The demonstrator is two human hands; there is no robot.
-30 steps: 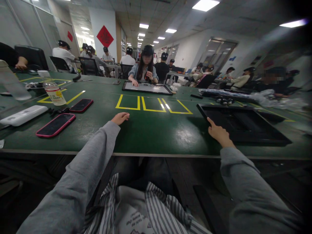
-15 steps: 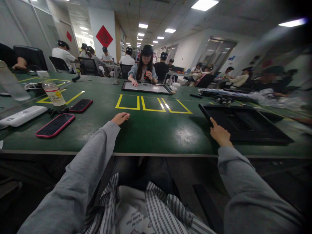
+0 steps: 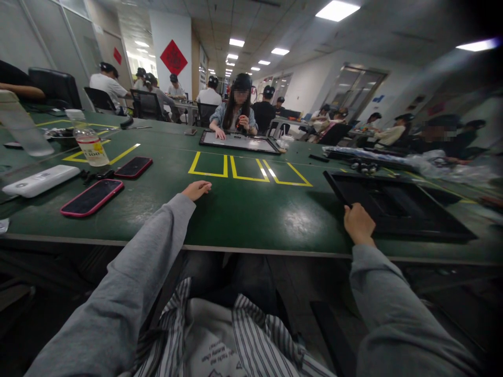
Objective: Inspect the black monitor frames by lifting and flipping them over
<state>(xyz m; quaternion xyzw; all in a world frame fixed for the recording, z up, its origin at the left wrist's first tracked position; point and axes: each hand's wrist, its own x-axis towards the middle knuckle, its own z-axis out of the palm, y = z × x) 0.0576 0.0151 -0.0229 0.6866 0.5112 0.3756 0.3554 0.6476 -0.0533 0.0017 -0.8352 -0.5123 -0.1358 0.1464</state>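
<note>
My left hand (image 3: 196,189) rests on the green table (image 3: 243,209) with fingers loosely curled, holding nothing, a little below the yellow taped rectangles (image 3: 247,168). My right hand (image 3: 358,224) sits near the table's front edge with its fingers curled against the near left corner of a flat black frame (image 3: 396,205). The frame lies flat on the table to my right. Whether the fingers grip the frame's edge or only press on it is hidden by the back of the hand.
Two phones in pink cases (image 3: 92,197) (image 3: 133,167), a white device (image 3: 39,180) and a plastic bottle (image 3: 89,146) lie at the left. A person across the table works on a white-faced panel (image 3: 239,142). More seated people and chairs fill the room behind.
My right hand has drawn back toward the table's front edge and its pointing finger has curled in. The left hand has stayed put. The view has shifted slightly.
</note>
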